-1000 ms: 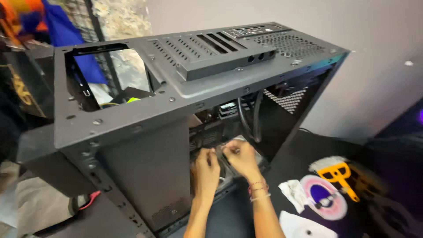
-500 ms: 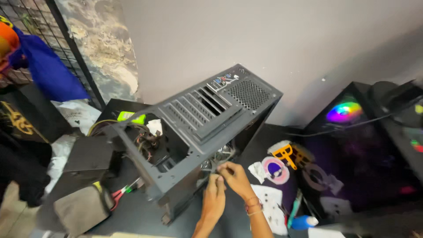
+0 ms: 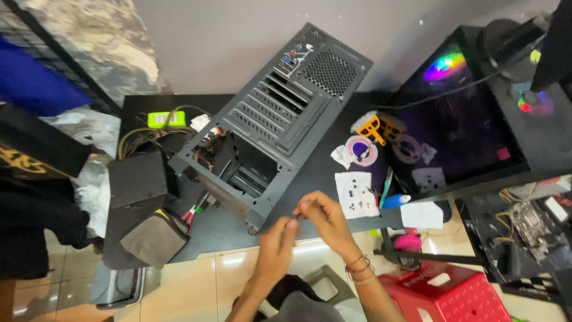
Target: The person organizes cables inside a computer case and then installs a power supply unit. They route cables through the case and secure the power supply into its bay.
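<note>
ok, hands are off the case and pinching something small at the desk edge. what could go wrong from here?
1. The small part between the left hand and right hand is held past the desk edge, over the tile floor; if dropped it may bounce away and be hard to find.
2. The loose screws on the white paper sit close to the right hand; a careless sweep could scatter them.
3. The case lies near the desk edge with cables trailing out; a snag could tug it.

A black table (image 3: 333, 179) carried a grey computer case (image 3: 274, 119) at its centre; at nine o'clock lay a black power supply (image 3: 138, 179) and a green tag (image 3: 166, 119), at three o'clock a white cloth (image 3: 356, 195) and a tape roll (image 3: 361, 149)
</note>
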